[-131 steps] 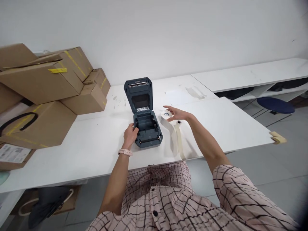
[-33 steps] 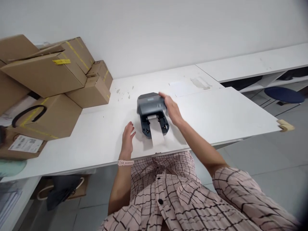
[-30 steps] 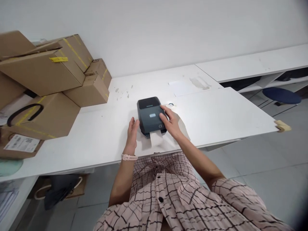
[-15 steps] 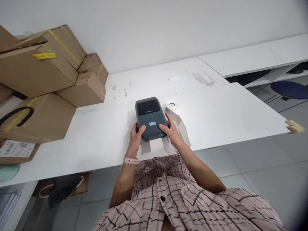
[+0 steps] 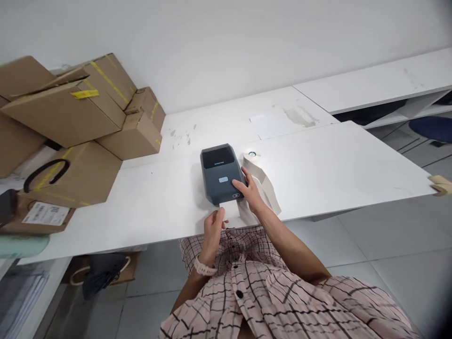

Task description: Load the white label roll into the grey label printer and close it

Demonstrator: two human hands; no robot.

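Note:
A dark grey label printer [image 5: 219, 173] with a black window and a light button stands near the front edge of the white table. From its front slot a white label strip [image 5: 231, 209] comes out toward me. My left hand [image 5: 213, 228] pinches the strip's left edge between thumb and fingers, just below the printer. Resting on the printer's right front side is my right hand [image 5: 249, 189], its thumb on the top and its fingers along the side. Right of the printer lies a roll of label tape [image 5: 252, 155], its loose backing band [image 5: 270, 188] running down past my right wrist.
Cardboard boxes [image 5: 79, 169] with yellow tape are stacked on the left of the table [image 5: 141, 212]. A paper sheet [image 5: 263, 127] lies toward the back. A blue stool [image 5: 432, 128] stands at the right. Below the table at left is a dark bag [image 5: 102, 275].
My left hand has left the printer's left side, moved down and right, and taken hold of the label strip. My right hand stays on the printer. The view has shifted slightly left.

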